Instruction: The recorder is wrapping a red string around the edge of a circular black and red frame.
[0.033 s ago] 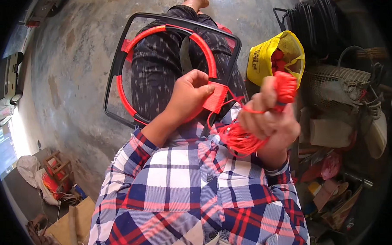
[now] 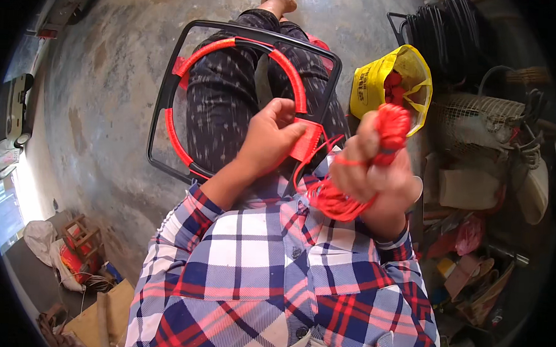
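Observation:
On my thighs lies a black frame point(image 2: 164, 102), a rounded rectangle around a ring point(image 2: 211, 49) that is wrapped in red cord in several stretches with black left bare between them. My left hand point(image 2: 266, 136) is closed at the frame's right side, thumb against a flat red band of cord wrapping point(image 2: 305, 142). My right hand point(image 2: 373, 171), smeared by motion, is closed around a bundle of red cord point(image 2: 392, 125). Loose loops of the cord point(image 2: 335, 200) hang below that hand. A thin strand runs from the wrapped band toward the bundle.
A yellow bag point(image 2: 370, 85) with red things inside stands on the concrete floor point(image 2: 109, 106) to the right. Black frames point(image 2: 445, 41) are stacked behind it. Assorted clutter and a woven basket-like thing point(image 2: 476, 122) fill the right. A small wooden stool point(image 2: 83, 240) stands at the lower left.
My right hand has shifted slightly left and down with the cord bundle, and the loose loops have swung a little. My left hand and the frame stay nearly in place.

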The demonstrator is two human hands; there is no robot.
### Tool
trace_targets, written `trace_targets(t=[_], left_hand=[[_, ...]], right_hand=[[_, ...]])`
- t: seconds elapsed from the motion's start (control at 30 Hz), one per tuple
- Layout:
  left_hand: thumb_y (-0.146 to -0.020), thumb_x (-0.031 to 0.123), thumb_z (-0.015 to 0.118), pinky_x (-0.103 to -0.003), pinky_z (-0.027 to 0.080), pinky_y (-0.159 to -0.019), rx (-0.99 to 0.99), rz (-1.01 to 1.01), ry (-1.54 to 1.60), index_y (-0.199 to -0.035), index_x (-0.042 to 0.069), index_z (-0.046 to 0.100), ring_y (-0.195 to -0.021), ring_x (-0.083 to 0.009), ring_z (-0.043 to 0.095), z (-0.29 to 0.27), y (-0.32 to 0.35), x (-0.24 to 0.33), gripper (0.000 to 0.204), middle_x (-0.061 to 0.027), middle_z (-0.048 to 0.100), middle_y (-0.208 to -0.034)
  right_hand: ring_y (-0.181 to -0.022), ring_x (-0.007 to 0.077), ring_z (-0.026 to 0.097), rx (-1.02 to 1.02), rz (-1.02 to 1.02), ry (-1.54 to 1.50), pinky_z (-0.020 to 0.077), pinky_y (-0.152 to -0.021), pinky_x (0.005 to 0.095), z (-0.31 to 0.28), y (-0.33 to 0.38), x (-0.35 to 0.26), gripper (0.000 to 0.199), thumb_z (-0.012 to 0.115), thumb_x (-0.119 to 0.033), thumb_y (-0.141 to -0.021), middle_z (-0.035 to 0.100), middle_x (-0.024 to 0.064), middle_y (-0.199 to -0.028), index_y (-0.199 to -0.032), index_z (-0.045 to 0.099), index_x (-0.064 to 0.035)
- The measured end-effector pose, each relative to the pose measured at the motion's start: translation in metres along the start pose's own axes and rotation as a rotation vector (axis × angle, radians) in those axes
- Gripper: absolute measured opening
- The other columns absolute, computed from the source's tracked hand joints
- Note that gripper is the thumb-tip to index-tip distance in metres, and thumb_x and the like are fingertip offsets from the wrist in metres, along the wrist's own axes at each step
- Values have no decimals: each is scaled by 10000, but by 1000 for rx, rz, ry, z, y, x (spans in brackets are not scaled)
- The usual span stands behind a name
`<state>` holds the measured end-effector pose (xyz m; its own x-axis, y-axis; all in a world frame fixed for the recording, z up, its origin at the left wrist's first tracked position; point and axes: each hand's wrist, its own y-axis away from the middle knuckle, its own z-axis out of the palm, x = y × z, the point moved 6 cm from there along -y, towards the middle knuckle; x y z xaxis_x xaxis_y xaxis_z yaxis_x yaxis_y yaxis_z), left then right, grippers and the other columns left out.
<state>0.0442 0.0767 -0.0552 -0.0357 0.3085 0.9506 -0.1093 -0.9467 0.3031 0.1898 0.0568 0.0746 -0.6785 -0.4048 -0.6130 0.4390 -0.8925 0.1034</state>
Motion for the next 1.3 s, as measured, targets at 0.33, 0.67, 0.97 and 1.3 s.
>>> trace_targets(t=[0.33,0.67,0.97,1.3], left_hand=[[-1005,290,412,-164,356,-558,-60,-101,195,-1297,12,455,-638,-24,438,4,9,17,405,35,515,-829],[-990,268,396,-159,408,-557,-76,-292,363,-1267,46,513,-655,-16,508,-4,6,5,374,-26,599,-1016],[-976,113,384,-255,483,-819,-109,-235,633,-1218,-29,534,-863,-114,587,12,7,28,318,-67,605,-1104],[-908,0,465,-307,460,-830,182,648,-388,-1065,-25,602,-948,-247,529,-3,29,69,210,-139,485,-1066]], right_hand=[[-806,191,574,-155,-21,1299,456,-694,297,-60,-8,-39,280,694,-137,-675,579,94,-855,-907,651,13],[-871,315,624,293,-176,1863,508,-743,398,-98,-46,-1,250,689,-83,-729,595,101,-949,-977,664,-79],[-933,98,609,55,130,902,499,-798,238,-102,-42,47,310,656,23,-805,637,34,-1014,-1113,615,20],[-788,191,641,203,-481,1519,519,-682,282,-46,-38,7,492,739,-27,-712,600,92,-1112,-1186,620,-88]])
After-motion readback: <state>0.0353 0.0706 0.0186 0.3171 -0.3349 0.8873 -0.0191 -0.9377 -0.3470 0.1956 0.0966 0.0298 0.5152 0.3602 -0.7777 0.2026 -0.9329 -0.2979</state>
